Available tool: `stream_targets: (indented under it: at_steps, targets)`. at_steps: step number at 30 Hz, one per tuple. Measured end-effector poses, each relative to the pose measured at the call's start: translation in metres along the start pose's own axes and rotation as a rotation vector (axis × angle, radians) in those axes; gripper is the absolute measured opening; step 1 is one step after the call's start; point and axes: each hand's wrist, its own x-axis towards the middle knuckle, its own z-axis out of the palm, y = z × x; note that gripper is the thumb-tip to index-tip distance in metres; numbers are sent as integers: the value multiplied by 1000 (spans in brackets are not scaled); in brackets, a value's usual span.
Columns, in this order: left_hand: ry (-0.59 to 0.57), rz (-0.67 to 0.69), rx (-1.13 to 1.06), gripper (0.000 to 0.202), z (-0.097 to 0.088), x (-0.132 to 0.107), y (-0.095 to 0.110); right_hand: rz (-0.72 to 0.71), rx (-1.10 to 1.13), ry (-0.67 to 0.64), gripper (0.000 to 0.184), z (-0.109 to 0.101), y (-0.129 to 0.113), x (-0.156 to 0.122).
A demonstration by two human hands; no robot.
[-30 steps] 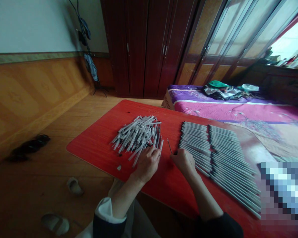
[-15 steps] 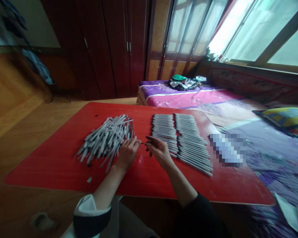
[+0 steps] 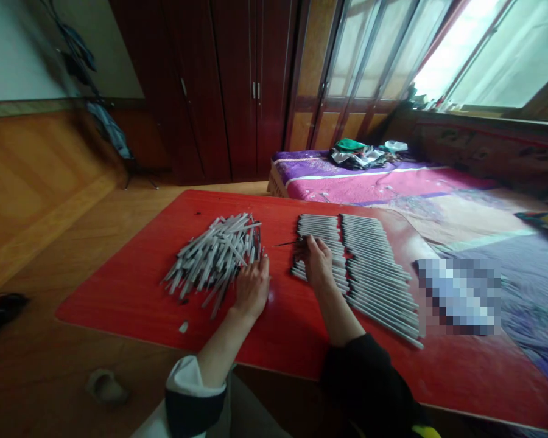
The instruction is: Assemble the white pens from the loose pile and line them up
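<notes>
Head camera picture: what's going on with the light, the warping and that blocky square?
In the head view, the window is blown out nearly white while the room stays dim, the red table looks stretched by wide-angle distortion, and a pixelated patch hides whatever lies there.

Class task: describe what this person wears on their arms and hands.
The left hand and the right hand are bare, with no gloves. The left sleeve is black fabric ending in a white cuff; the right sleeve is plain black with no white showing.
</notes>
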Motion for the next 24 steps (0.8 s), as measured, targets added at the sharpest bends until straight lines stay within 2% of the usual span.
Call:
stream_targets:
  at_steps: [3,9,12,17,21,24]
  targets:
    - [-15,-27,-26,43,-2,2,-2,54,33,-17,29,-4,11,-2]
    - [-18,-62,-88,34,-4,5,2,88,92,-26,30,-2,14,-3]
    - [5,-109,-146,37,-3,4,0,99,115,-35,30,-5,18,0]
    - [180,-271,-418,42,-10,-15,-20,179,185,-105,23,-6,22,-1]
    - [339,-244,-513,28,-16,-46,-39,291,182,-192,20,2,25,-9]
    - [413,-244,-503,24,-14,-63,-44,284,147,-266,22,7,28,-14]
